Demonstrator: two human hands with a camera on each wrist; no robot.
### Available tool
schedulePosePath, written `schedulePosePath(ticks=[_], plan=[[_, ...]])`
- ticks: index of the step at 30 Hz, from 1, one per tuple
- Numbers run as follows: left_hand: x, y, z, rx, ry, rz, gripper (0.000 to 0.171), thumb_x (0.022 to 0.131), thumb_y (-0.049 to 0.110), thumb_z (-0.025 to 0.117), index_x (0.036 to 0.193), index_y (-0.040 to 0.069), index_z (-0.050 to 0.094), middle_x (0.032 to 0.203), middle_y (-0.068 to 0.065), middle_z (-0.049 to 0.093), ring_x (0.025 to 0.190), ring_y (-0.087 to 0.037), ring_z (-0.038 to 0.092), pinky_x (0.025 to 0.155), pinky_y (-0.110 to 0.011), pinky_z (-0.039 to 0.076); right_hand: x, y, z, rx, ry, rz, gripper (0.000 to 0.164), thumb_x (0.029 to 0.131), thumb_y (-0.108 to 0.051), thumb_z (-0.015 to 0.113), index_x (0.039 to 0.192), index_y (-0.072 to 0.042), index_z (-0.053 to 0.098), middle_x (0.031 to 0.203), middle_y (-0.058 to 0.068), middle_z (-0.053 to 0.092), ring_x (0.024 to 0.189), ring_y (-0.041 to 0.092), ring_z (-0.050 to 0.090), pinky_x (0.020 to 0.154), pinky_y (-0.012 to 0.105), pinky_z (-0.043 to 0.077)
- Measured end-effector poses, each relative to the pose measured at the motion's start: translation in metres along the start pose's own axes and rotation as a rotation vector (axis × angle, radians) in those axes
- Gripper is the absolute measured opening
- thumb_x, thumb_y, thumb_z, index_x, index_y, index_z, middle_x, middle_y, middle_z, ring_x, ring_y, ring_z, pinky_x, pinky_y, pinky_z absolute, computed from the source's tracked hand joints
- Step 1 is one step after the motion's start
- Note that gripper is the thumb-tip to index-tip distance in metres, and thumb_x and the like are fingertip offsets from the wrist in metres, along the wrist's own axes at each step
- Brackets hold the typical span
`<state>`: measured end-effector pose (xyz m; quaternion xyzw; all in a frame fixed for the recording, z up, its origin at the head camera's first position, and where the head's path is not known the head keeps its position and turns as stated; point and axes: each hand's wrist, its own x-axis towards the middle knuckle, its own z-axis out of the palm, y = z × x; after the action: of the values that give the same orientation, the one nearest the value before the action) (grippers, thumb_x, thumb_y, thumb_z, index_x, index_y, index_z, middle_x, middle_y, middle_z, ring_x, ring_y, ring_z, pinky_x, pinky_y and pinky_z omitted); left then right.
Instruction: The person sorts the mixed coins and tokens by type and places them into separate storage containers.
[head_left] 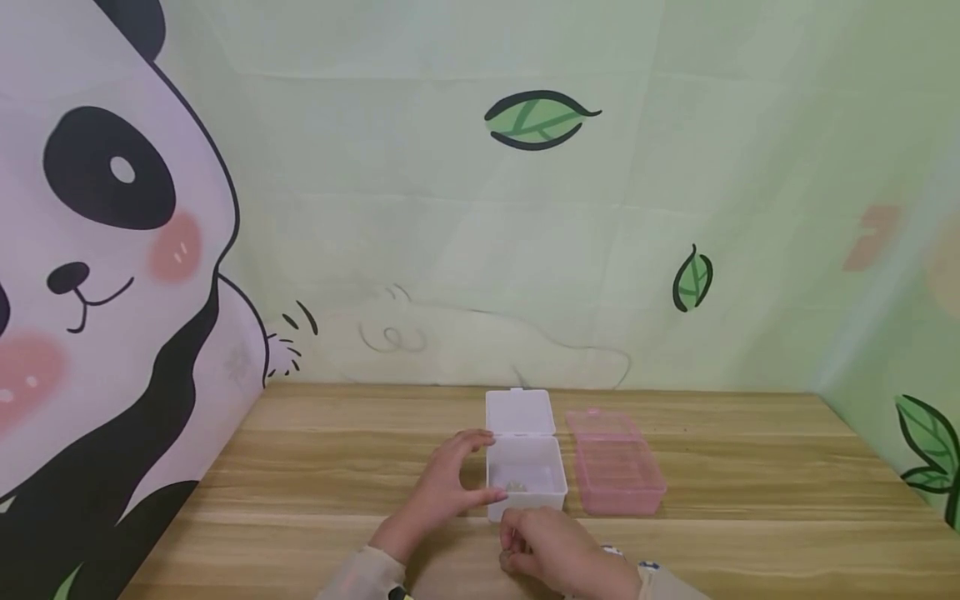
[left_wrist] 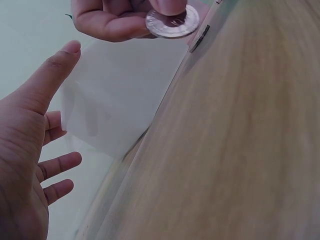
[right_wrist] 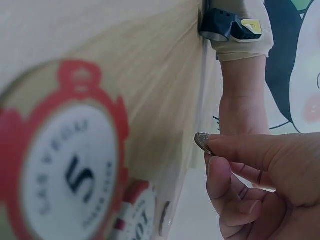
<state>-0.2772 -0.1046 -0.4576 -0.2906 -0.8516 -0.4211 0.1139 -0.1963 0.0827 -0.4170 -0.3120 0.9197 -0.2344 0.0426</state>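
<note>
A white plastic box point(head_left: 527, 508) stands on the table with its lid folded back. A few small coins point(head_left: 516, 487) lie inside, near its front wall. My left hand point(head_left: 442, 483) curves loosely around the box's left side, thumb apart from the fingers; whether it touches the box, I cannot tell. Just in front of the box, my right hand point(head_left: 558, 546) pinches a silvery coin point(right_wrist: 202, 142) between thumb and forefinger. That coin point(left_wrist: 167, 29) also shows in the left wrist view, partly under the thumb.
A translucent pink box point(head_left: 621, 500), lid back, stands right of the white one. In the right wrist view, a red-and-white poker chip point(right_wrist: 75, 175) marked 5 is close by, with another chip point(right_wrist: 136, 210) and a thin disc point(right_wrist: 166, 219) beyond. A printed panda curtain point(head_left: 375, 167) hangs behind.
</note>
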Motion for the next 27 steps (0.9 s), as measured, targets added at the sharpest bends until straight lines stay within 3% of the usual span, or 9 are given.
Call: schedulePosePath(ticks=[13, 27], plan=[[0.000, 0.000, 0.001, -0.005, 0.008, 0.002, 0.065, 0.071, 0.033, 0.083, 0.124, 0.008, 0.058, 0.135, -0.006, 0.057, 0.130, -0.028, 0.049, 0.106, -0.056, 0.037, 0.005, 0.003, -0.019, 0.011, 0.042, -0.027, 0.010, 0.083, -0.013, 0.071, 0.080, -0.017, 0.062, 0.072, -0.010, 0.065, 0.066, -0.005, 0.052, 0.059, 0.015, 0.043], [0.000, 0.002, 0.000, -0.030, 0.001, -0.017, 0.066, 0.071, 0.033, 0.084, 0.126, 0.008, 0.057, 0.137, -0.007, 0.056, 0.125, -0.029, 0.053, 0.105, -0.056, 0.037, 0.012, 0.011, -0.040, 0.126, 0.078, -0.025, 0.010, 0.084, -0.011, 0.069, 0.080, -0.011, 0.061, 0.071, -0.005, 0.063, 0.063, -0.005, 0.047, 0.058, 0.015, 0.043]])
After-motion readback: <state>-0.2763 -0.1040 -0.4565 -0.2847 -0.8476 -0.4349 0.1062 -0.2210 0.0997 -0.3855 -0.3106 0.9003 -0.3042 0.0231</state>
